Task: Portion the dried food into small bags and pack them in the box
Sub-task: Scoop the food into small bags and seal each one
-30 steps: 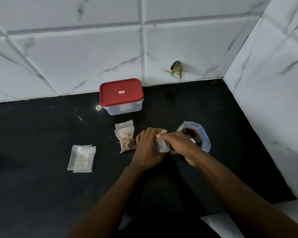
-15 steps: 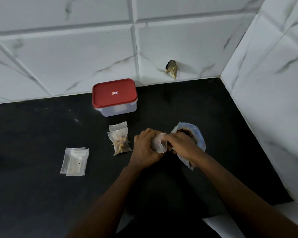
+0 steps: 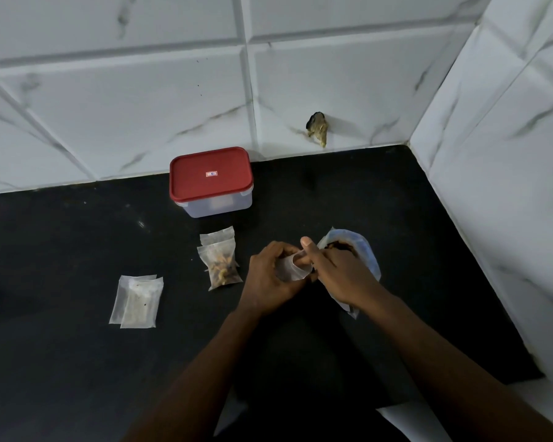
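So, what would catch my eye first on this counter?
The red-lidded box stands out at the back of the black counter, against the white tiled wall. Nearer, at centre, the left hand and right hand hold a small clear bag between them, beside a larger bag of dark dried food. A filled bag lies just left of the hands.

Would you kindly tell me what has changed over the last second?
The small bag, flat and pinched shut between both hands a second ago, now has its mouth spread: the left hand grips it, the right hand hooks fingers in the opening. The box, filled bag, empty bags and big bag stayed put.
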`<state>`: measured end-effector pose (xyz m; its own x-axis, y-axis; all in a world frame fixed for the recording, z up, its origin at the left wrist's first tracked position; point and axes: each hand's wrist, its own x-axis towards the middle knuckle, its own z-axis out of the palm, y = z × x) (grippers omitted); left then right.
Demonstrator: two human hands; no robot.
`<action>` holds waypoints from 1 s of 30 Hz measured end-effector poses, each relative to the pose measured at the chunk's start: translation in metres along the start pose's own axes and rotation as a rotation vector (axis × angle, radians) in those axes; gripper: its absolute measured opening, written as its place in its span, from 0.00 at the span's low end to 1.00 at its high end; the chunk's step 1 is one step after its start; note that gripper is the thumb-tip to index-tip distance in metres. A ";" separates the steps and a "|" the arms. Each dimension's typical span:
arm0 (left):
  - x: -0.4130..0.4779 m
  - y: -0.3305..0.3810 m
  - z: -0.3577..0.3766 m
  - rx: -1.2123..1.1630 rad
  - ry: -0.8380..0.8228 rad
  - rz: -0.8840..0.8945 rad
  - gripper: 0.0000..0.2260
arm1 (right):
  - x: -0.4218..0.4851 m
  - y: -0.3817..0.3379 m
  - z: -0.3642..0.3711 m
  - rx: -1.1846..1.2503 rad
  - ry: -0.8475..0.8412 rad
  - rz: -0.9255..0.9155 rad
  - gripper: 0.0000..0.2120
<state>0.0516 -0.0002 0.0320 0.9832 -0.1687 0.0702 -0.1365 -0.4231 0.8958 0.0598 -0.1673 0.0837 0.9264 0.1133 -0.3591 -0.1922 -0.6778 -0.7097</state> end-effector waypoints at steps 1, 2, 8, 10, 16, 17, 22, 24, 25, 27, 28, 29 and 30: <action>-0.001 0.000 0.000 -0.026 -0.001 -0.008 0.22 | 0.001 0.002 0.001 0.064 0.034 0.004 0.32; -0.001 0.000 0.000 -0.051 -0.007 -0.019 0.22 | 0.002 0.004 0.000 0.130 0.051 0.014 0.31; -0.002 -0.006 -0.001 -0.083 -0.012 -0.112 0.22 | 0.006 0.013 -0.011 0.264 0.085 0.024 0.22; -0.003 -0.009 0.001 -0.080 -0.010 -0.139 0.23 | 0.007 0.019 -0.019 0.264 0.156 -0.004 0.16; -0.003 -0.013 0.010 -0.101 -0.025 -0.213 0.25 | 0.015 0.051 -0.049 -0.087 0.221 0.066 0.04; -0.003 -0.012 0.012 -0.108 -0.033 -0.219 0.26 | 0.013 0.053 -0.053 -0.149 0.170 0.096 0.05; -0.005 -0.010 0.022 -0.158 -0.081 -0.243 0.26 | 0.002 0.059 -0.051 -0.525 -0.116 0.152 0.19; -0.004 -0.011 0.025 -0.151 -0.099 -0.227 0.27 | -0.003 0.064 -0.044 -0.590 -0.114 0.112 0.22; -0.004 -0.012 0.027 -0.144 -0.112 -0.218 0.27 | -0.005 0.067 -0.041 -0.604 -0.091 0.086 0.21; -0.004 -0.014 0.029 -0.131 -0.128 -0.202 0.30 | -0.009 0.073 -0.038 -0.587 -0.026 0.044 0.18; -0.003 -0.016 0.029 -0.126 -0.133 -0.195 0.31 | -0.010 0.075 -0.037 -0.562 0.002 0.035 0.17; -0.002 -0.016 0.029 -0.117 -0.143 -0.183 0.32 | -0.012 0.078 -0.037 -0.532 0.025 0.030 0.15; 0.000 -0.016 0.028 -0.102 -0.160 -0.170 0.33 | -0.013 0.080 -0.037 -0.495 0.048 0.024 0.13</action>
<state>0.0506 -0.0185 0.0050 0.9580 -0.2451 -0.1487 0.0503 -0.3671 0.9288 0.0441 -0.2500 0.0538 0.9395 0.0679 -0.3357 -0.0476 -0.9447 -0.3244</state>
